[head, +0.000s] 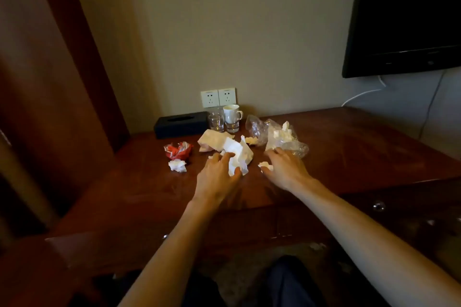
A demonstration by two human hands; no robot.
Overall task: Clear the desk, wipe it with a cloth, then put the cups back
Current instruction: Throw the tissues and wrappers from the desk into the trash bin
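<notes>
We are at the first step: clearing rubbish from the desk [349, 147].

Our left hand [217, 177] pinches the crumpled white paper [237, 154] in front of the white mug [231, 112]; our right hand [287, 169], fingers spread and holding nothing, touches the shiny clear plastic bag [284, 142] right of the mug. The mug, stacked in a glass [232, 126], and a second glass [216, 121] stand upright. Next we must gather the soft litter, also the red wrapper [178, 151] and the tissue ball [177, 165] front-left of the mug.

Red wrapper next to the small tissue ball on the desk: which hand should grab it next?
Left. The left hand is nearer the red wrapper, though it grips white paper already. The right hand lies across the desk by the plastic bag.
</notes>
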